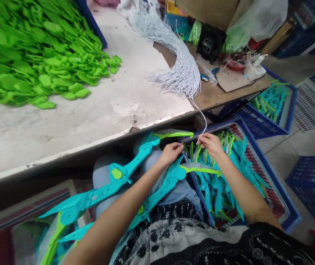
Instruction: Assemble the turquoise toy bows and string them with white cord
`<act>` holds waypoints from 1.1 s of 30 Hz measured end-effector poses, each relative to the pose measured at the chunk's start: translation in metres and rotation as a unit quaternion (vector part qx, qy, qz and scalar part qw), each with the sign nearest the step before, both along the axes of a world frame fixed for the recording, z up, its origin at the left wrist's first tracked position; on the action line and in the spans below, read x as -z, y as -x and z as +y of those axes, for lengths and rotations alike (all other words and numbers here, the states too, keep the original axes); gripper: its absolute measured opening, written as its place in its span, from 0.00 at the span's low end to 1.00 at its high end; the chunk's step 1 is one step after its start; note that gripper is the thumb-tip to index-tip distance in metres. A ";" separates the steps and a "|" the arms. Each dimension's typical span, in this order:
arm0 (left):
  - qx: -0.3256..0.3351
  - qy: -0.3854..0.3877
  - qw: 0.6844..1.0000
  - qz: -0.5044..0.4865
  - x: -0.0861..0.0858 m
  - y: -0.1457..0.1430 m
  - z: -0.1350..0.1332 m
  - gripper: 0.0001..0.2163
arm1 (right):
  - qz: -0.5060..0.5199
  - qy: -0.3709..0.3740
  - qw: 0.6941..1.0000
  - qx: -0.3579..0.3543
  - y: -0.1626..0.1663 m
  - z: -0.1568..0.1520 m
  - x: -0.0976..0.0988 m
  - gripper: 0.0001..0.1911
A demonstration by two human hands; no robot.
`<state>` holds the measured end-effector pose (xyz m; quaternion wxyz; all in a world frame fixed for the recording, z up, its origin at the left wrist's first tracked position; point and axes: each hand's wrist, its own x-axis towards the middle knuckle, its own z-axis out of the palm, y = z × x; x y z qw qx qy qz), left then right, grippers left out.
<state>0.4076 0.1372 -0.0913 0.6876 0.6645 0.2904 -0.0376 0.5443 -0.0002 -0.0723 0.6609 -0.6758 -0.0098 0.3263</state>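
Observation:
Two long turquoise toy bows with green tips lie across my lap; the upper bow (124, 173) runs from lower left to a green tip near the table edge. My left hand (171, 152) is closed, pinching the end of the second bow (168, 182). My right hand (211, 143) is closed on a thin white string (203, 114) that hangs down from a bundle of white strings (179, 66) on the table. Both hands sit close together just above the blue crate's near corner.
A blue crate (270, 176) of finished turquoise bows stands at my right knee. A big heap of green plastic leaf pieces (36, 55) covers the white table (91, 114) at left. More blue crates (273, 106), a black fan (209, 42) and bags stand behind.

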 end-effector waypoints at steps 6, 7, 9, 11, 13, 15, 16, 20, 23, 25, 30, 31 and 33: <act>-0.059 0.171 0.983 -0.044 0.009 -0.036 -0.019 0.10 | -0.014 -0.026 0.999 0.013 0.010 0.008 0.011 0.23; -0.064 0.169 0.983 -0.041 0.009 -0.037 -0.020 0.08 | -0.023 -0.024 0.999 0.013 0.011 0.008 0.013 0.22; -0.075 0.142 0.986 -0.033 0.009 -0.038 -0.021 0.07 | -0.041 -0.014 0.999 0.003 0.013 0.009 0.016 0.21; -0.063 0.110 0.991 -0.041 0.009 -0.038 -0.021 0.06 | -0.054 -0.002 0.999 -0.008 0.013 0.009 0.019 0.21; -0.045 0.089 0.993 -0.063 0.011 -0.038 -0.020 0.06 | -0.071 0.009 0.997 -0.003 0.013 0.010 0.021 0.21; -0.047 0.069 0.994 -0.072 0.013 -0.039 -0.021 0.06 | -0.088 0.015 0.996 0.004 0.014 0.012 0.023 0.21; -0.058 0.060 0.994 -0.070 0.015 -0.040 -0.021 0.07 | -0.093 0.018 0.995 0.003 0.013 0.012 0.023 0.21; -0.095 0.093 0.989 -0.059 0.016 -0.042 -0.018 0.06 | -0.096 0.027 0.995 -0.010 0.010 0.011 0.025 0.21; -0.112 0.137 0.983 -0.051 0.013 -0.043 -0.016 0.05 | -0.077 0.025 0.996 -0.022 0.007 0.005 0.026 0.20; -0.127 0.153 0.979 -0.040 0.011 -0.043 -0.016 0.05 | -0.055 0.020 0.998 -0.030 0.006 0.002 0.027 0.20; -0.127 0.190 0.973 -0.037 0.010 -0.045 -0.022 0.05 | -0.045 0.014 0.998 -0.030 0.007 0.001 0.026 0.20; -0.129 0.189 0.973 -0.036 0.010 -0.045 -0.022 0.05 | -0.044 0.014 0.998 -0.041 0.007 0.001 0.026 0.20; -0.124 0.195 0.972 -0.033 0.008 -0.045 -0.021 0.04 | -0.040 0.013 0.996 -0.078 0.006 0.001 0.025 0.21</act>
